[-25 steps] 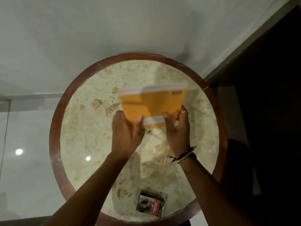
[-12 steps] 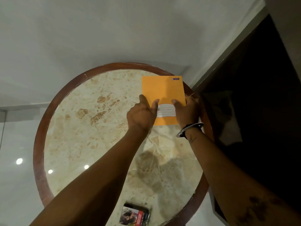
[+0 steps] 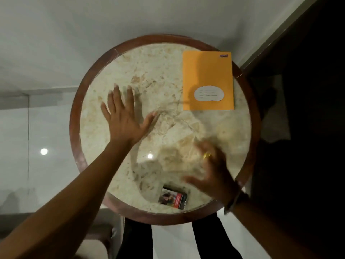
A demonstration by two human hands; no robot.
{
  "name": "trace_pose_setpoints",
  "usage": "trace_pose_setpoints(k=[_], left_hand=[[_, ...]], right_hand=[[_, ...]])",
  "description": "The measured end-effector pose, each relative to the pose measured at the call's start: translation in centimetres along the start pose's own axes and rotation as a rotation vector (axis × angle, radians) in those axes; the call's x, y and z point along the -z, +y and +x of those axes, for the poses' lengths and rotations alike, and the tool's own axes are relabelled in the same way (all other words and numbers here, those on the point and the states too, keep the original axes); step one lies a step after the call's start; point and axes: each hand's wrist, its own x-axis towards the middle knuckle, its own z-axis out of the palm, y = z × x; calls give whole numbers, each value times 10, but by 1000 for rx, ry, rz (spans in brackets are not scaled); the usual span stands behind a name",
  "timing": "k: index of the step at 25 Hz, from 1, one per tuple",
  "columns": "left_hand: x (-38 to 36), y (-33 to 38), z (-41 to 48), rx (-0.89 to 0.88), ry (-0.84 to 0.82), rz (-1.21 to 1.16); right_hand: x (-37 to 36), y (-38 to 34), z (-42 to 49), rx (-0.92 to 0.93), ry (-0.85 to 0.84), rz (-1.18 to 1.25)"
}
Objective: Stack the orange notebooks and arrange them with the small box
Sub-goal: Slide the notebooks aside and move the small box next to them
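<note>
Round marble table point(image 3: 115, 165), white walls; left hand point(image 3: 122, 116) spread empty, blurred right hand point(image 3: 214, 171) seemingly too.

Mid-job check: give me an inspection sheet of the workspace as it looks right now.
Surface: round marble table with a brown wooden rim.
Job's things: orange notebooks lie flat at the far right edge, label side up; only the top cover shows. Small box lies at the near edge, apart from them.
Clutter: nothing seen.
Grippers: left hand open, fingers spread, holding nothing; right hand blurred, open, empty, near the box.
Cables: nothing seen.
Surroundings: pale glossy floor; dark area to the right.
</note>
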Motion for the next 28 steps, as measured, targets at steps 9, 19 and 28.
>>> trace_pose_setpoints(k=[9,19,28], left_hand=[[-38,-49,-30,-46,-107,17],[-45,-51,-31,-99,-9,27],[-48,-54,-28,-132,42,45]], right_hand=[[-66,-59,-42,-65,-28,-79],[-44,-110,264,-563,398,45],[-48,-105,289,-585,393,-62]])
